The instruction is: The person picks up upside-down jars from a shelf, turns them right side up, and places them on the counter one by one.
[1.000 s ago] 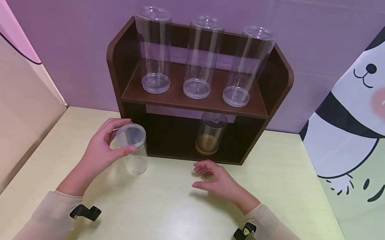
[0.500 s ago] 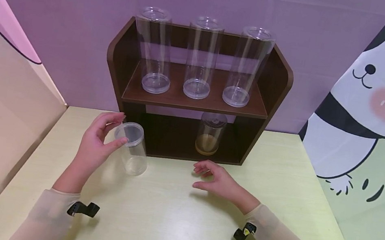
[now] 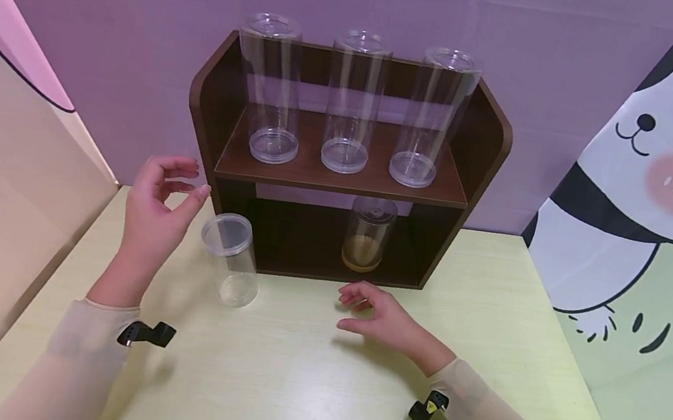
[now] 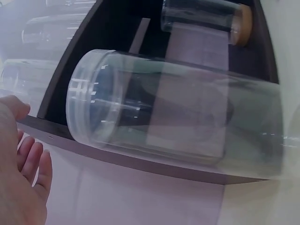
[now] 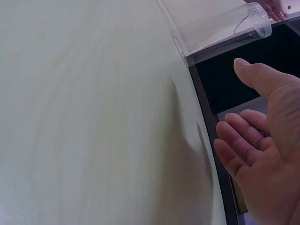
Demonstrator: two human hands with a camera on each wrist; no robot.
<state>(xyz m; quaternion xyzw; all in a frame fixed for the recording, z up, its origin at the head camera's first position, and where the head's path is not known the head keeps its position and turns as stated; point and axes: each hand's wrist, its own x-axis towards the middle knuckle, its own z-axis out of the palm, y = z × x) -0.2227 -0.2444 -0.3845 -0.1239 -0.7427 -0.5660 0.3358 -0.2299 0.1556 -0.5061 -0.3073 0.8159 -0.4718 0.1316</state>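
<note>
A clear plastic jar with a translucent lid (image 3: 232,253) stands upright on the table, at the front left corner of a dark brown two-tier shelf (image 3: 339,187). My left hand (image 3: 156,213) is raised to the left of the jar, apart from it, with loosely bent fingers and nothing in them. In the left wrist view the jar (image 4: 173,108) spans the middle, and the fingers lie beyond its lid. My right hand (image 3: 382,320) hovers in front of the shelf's lower tier, fingers relaxed and holding nothing; the right wrist view shows its palm (image 5: 267,173).
Three tall clear jars line the upper tier: the left jar (image 3: 278,101), the middle jar (image 3: 352,112) and the right jar (image 3: 426,122). A shorter jar with a tan base (image 3: 365,243) stands in the lower tier. Behind the shelf rises a purple backdrop (image 3: 142,32).
My left hand has let go of the lidded jar and moved up and left, away from it. The jar now stands by itself. My right hand has stayed nearly still.
</note>
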